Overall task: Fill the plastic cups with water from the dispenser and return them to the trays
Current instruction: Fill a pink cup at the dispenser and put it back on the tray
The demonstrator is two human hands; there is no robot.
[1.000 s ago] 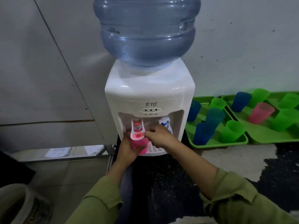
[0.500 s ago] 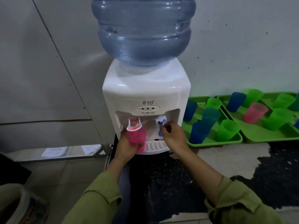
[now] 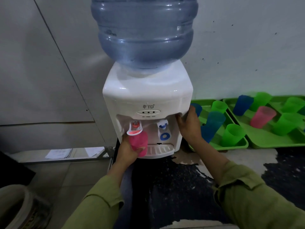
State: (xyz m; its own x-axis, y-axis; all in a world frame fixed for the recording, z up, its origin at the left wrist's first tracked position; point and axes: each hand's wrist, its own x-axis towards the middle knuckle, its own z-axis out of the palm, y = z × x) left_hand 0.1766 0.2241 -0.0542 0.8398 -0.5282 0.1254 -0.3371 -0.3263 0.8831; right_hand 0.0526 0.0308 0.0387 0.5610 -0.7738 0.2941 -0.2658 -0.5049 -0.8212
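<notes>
Right hand (image 3: pixel 188 124) shifted to dispenser (image 3: pixel 148 96) edge (left hand (image 3: pixel 127 152) holds pink cup (image 3: pixel 138 140)).

You have one legible mark: "TD", preceded by a small emblem, on the front panel of the dispenser (image 3: pixel 148 96), above your left hand (image 3: pixel 128 149) and up-left of your right hand (image 3: pixel 188 124). Captions under the indicator lights (image 3: pixel 148 112) are unreadable.
</notes>
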